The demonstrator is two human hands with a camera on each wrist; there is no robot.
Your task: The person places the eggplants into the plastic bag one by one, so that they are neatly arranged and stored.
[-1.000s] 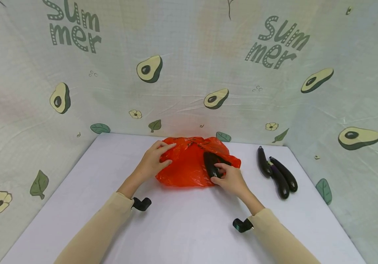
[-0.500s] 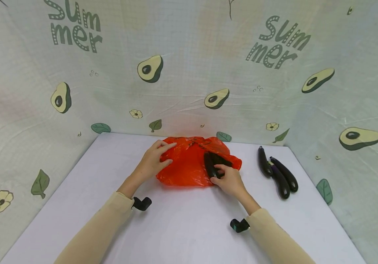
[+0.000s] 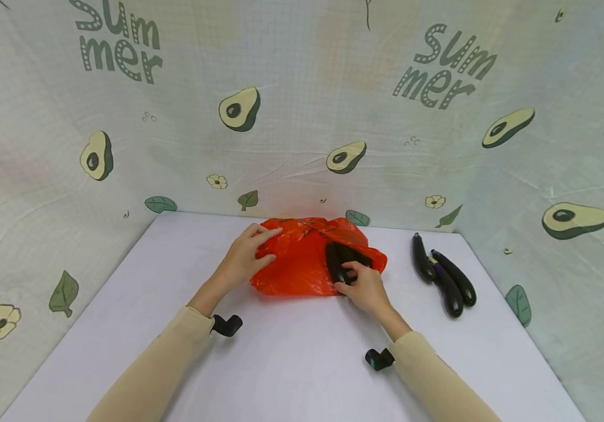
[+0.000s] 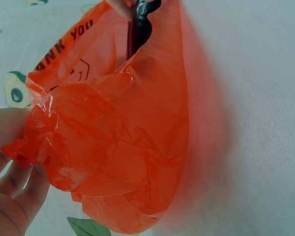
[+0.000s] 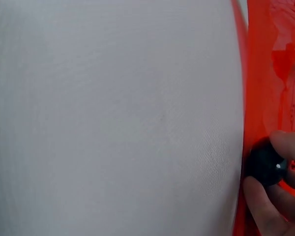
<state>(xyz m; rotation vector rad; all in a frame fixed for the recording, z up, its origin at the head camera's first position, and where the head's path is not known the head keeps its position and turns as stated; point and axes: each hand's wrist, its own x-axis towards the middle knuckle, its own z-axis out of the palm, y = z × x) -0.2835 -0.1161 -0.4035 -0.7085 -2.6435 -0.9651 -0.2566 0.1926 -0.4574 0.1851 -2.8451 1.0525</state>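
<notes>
A red plastic bag (image 3: 297, 266) lies at the back middle of the table, its mouth facing right. My left hand (image 3: 244, 258) holds the bag's left side; in the left wrist view a bunched bit of film sits between thumb (image 4: 7, 125) and fingers. At the mouth, my right hand (image 3: 367, 287) grips the near end of a dark eggplant (image 3: 335, 261), whose rounded tip (image 5: 265, 164) shows between the fingers in the right wrist view. Behind it, another dark eggplant shape (image 3: 352, 253) shows inside the mouth, partly hidden.
Three eggplants (image 3: 447, 290) lie close together on the white table (image 3: 302, 363), right of the bag. Behind and on both sides hangs a pale printed cloth (image 3: 291, 129). A small black device (image 3: 379, 359) sits at the right cuff, another (image 3: 227, 326) at the left.
My right forearm has shifted slightly left, and the gripped eggplant has turned a little more upright in the bag's mouth. The left hand stays in place.
</notes>
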